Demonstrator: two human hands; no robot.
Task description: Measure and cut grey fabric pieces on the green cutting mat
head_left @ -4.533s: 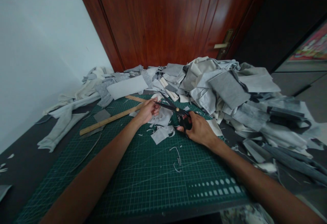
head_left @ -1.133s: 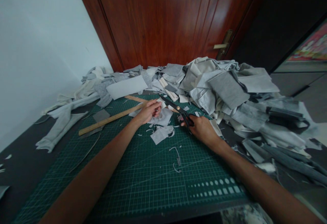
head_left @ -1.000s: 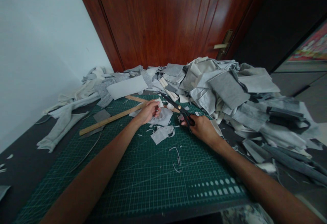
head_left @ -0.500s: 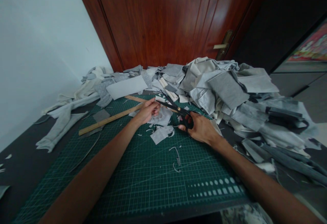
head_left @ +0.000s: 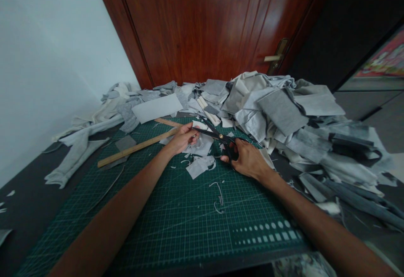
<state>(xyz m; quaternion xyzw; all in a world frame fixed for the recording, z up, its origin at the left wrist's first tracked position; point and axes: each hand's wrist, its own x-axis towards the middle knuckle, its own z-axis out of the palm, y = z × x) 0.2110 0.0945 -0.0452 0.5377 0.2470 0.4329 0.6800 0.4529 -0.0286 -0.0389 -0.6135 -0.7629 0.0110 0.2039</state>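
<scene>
My right hand [head_left: 248, 157] is closed around the handles of black scissors [head_left: 221, 136], whose blades are spread and point left. My left hand [head_left: 183, 139] pinches a small whitish fabric piece [head_left: 199, 124] right at the blade tips. One blade passes just beside the left fingertips. Under the hands, pale fabric scraps [head_left: 203, 146] lie on the green cutting mat [head_left: 176, 218]. A light grey scrap with a curled strip [head_left: 197, 167] rests nearer to me, and thin thread-like offcuts [head_left: 220, 197] lie below it.
A wooden ruler [head_left: 135, 147] lies slanted on the mat's left side, with another wooden strip [head_left: 167, 122] behind it. A large heap of grey and cream fabric [head_left: 265, 96] fills the back and right. A white rectangular sheet [head_left: 158, 107] lies back left. Behind stands a brown door [head_left: 202, 24].
The scissors' upper blade has swung wider and the blades sit slightly lower against the fabric piece. Both hands stay in nearly the same place.
</scene>
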